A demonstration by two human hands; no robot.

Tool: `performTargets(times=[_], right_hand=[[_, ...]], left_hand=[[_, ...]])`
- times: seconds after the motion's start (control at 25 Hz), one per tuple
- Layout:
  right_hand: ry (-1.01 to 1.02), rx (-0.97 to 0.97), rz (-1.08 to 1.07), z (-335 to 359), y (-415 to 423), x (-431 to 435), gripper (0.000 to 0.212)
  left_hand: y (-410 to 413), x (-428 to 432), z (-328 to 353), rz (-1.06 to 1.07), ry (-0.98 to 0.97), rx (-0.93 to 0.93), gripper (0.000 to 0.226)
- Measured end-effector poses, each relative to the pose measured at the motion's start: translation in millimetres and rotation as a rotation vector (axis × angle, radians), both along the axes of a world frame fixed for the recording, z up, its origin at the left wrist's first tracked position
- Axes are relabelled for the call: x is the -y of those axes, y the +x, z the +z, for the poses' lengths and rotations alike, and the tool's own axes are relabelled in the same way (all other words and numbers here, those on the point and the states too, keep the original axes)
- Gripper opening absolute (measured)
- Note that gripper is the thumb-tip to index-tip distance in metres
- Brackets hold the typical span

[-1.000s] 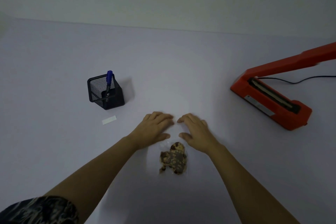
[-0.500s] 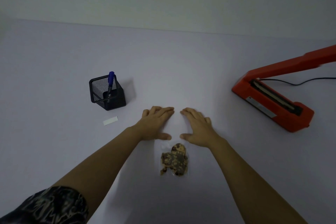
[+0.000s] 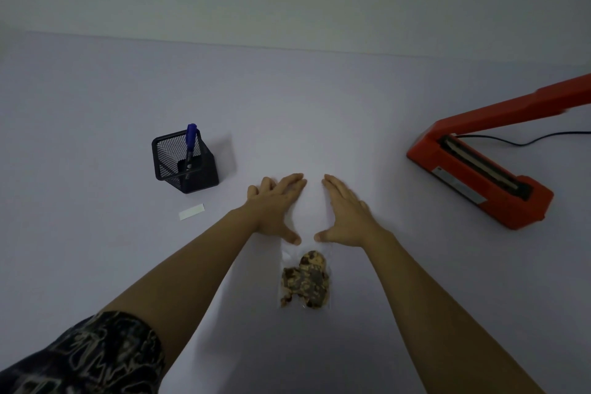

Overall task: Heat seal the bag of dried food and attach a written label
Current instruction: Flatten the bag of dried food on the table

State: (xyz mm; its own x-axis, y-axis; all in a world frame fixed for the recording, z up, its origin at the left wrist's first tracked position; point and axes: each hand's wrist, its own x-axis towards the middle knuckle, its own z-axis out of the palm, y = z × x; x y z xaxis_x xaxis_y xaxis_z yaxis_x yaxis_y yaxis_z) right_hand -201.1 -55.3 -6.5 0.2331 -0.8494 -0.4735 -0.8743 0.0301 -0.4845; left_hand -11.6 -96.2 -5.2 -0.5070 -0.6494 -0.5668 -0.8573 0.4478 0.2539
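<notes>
A clear bag of brown dried food (image 3: 305,280) lies flat on the pale table, its empty upper part reaching up between my hands. My left hand (image 3: 276,203) and my right hand (image 3: 343,213) rest palm down on either side of that upper part, fingers stretched forward, thumbs pointing at each other just above the food. Neither hand grips anything. The orange heat sealer (image 3: 479,176) stands at the right with its arm raised. A small white label (image 3: 191,211) lies to the left, below a black mesh holder (image 3: 184,163) with a blue pen (image 3: 190,144) in it.
A black cord (image 3: 524,141) runs from the sealer off the right edge. The table (image 3: 96,105) meets a plain wall at the back. My left sleeve (image 3: 86,358) shows at the bottom left.
Both hands have slid forward along the bag's empty upper part, away from the food. The bag itself has stayed in place.
</notes>
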Motion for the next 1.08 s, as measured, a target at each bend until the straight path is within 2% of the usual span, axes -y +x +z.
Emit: performTargets(times=[0.2,0.28,0.4,0.52,0.8,1.08], right_hand=[[-0.022,0.057,-0.086,-5.7,-1.6,-3.6,0.122],[-0.107,0.097,-0.074,-4.4,-3.7,-10.5,0.107],[-0.243,0.021,0.041,-3.5,-4.9,-20.4,0.081],[-0.259,-0.062,0.126,-3.6,-2.5,-19.6,0.076],[-0.08,-0.222,0.086,5.5,1.2,-0.6,0.107],[-0.008,-0.262,0.062,6.2,3.5,7.3,0.127]], left_hand=[[2.0,-1.4,-1.3,0.046,-0.058,0.014,0.13],[4.0,-4.4,-1.2,0.066,-0.078,-0.013,0.129],[10.3,-12.1,-3.1,0.003,-0.133,-0.076,0.117],[14.5,-12.9,-4.5,-0.045,-0.153,-0.033,0.109],[9.5,-1.6,0.2,-0.013,-0.131,0.026,0.124],[1.7,1.5,4.6,0.017,-0.108,0.086,0.131]])
